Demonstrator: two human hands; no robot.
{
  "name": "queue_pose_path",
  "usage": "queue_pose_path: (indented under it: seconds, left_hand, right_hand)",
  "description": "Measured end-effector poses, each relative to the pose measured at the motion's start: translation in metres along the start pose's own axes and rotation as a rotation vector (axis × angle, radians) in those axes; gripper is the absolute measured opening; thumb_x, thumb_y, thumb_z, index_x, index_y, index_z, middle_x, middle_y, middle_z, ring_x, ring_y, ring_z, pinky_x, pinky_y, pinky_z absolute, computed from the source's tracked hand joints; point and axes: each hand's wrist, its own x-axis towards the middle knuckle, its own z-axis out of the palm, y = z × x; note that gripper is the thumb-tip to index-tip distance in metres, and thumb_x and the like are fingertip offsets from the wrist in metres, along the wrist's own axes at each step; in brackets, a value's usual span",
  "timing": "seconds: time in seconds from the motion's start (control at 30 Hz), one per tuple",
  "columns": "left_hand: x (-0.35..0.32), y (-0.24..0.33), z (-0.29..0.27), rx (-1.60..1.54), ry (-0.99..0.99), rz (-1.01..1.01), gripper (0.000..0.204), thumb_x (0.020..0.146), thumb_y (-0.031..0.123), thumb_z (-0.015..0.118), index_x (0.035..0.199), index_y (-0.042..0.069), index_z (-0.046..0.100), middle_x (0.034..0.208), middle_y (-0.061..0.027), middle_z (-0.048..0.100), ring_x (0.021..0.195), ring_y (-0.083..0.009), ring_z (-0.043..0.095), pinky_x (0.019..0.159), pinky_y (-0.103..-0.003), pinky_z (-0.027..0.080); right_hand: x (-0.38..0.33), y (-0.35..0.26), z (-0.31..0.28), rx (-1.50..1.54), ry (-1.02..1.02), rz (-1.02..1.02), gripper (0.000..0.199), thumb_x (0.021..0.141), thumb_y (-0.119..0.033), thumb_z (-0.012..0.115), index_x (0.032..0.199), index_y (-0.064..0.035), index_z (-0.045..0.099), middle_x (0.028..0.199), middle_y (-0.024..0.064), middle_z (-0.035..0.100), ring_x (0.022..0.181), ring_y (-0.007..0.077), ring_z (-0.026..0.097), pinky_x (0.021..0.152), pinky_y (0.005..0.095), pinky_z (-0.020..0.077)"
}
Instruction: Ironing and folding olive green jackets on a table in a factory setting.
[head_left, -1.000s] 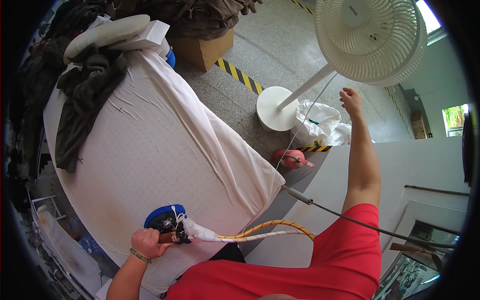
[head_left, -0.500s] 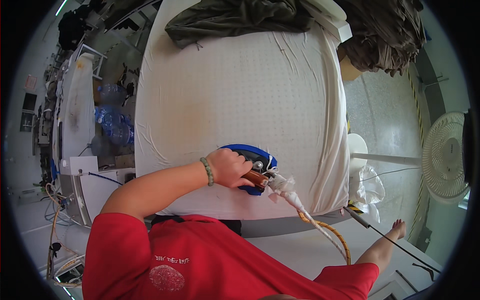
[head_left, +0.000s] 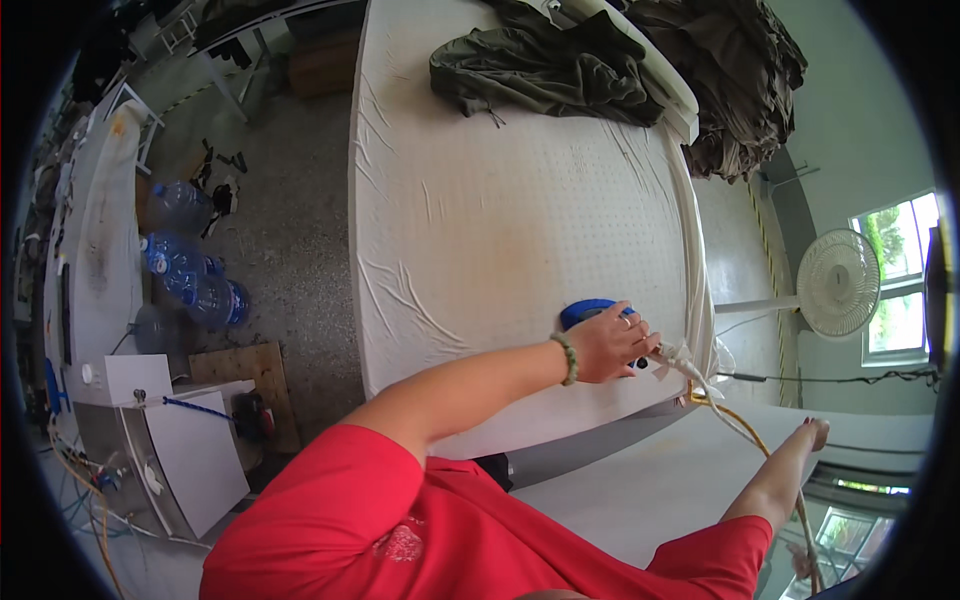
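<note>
My left hand [head_left: 608, 345], with a beaded bracelet at the wrist, is closed around the handle of a steam iron [head_left: 585, 311]. The iron has a blue base and rests near the right front part of a cloth-covered pressing table [head_left: 500, 220]. Its handle is mostly hidden under my fingers. From it a white-wrapped hose [head_left: 705, 388] runs off to the right, beside an orange cord. My right hand [head_left: 818, 432] is stretched far out to the right, beyond the table, near a dark cable; its fingers are too small and turned away to read.
A dark green garment [head_left: 545, 65] lies at the table's far end, with a pile of brown clothes [head_left: 720, 75] beyond its right corner. A white fan [head_left: 840, 284] stands at the right. Blue water bottles [head_left: 195, 275] and a white cabinet [head_left: 195, 460] are on the left.
My left hand has slid the iron rightward across the table. The view has shifted, showing more floor on the left and a window on the right. My right arm remains stretched out.
</note>
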Motion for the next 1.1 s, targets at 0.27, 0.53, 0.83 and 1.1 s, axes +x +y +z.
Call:
queue_pose_path:
  seconds: [0.27,0.53,0.83,1.1]
  left_hand:
    - [-0.339,-0.070,-0.194,0.197,0.437,-1.254,0.047,0.090,0.017,0.071,0.132,0.004,0.054,0.123,-0.0156,0.063,0.115,-0.0323,0.061,0.100,-0.042,0.048]
    - [-0.559,0.043,-0.236,-0.322,-0.759,-2.033,0.105,0.087,0.074,0.056,0.146,-0.011,0.042,0.149,-0.0311,0.047,0.141,-0.0407,0.046,0.116,-0.044,0.037]
    - [-0.632,-0.076,-0.287,-0.338,-1.199,-1.662,0.078,0.088,0.064,0.061,0.132,-0.001,0.064,0.128,-0.0289,0.065,0.122,-0.0397,0.062,0.106,-0.042,0.047]
    - [-0.587,-0.302,-0.405,-0.577,-0.065,-1.953,0.031,0.099,0.032,0.063,0.113,0.004,0.066,0.096,-0.0076,0.071,0.075,-0.0146,0.069,0.059,-0.028,0.054]
  right_hand:
    - [-0.485,-0.037,0.026,0.598,-0.214,-0.817,0.027,0.101,-0.008,0.056,0.125,0.0030,0.061,0.132,0.0153,0.063,0.118,0.0247,0.061,0.104,0.0347,0.0469]
    - [-0.861,0.049,0.041,0.065,-1.210,-1.469,0.069,0.091,-0.037,0.069,0.150,-0.0088,0.045,0.159,0.0169,0.036,0.148,0.0363,0.033,0.122,0.0514,0.0255]
    - [-0.900,0.075,0.034,-0.207,-1.051,-1.431,0.073,0.094,-0.048,0.059,0.154,-0.0092,0.041,0.163,0.0163,0.031,0.153,0.0351,0.025,0.125,0.0526,0.0141]
    - [-0.928,0.046,0.010,-0.289,-0.983,-1.317,0.064,0.092,-0.038,0.063,0.148,-0.0103,0.049,0.160,0.0170,0.037,0.150,0.0353,0.031,0.124,0.0522,0.0196]
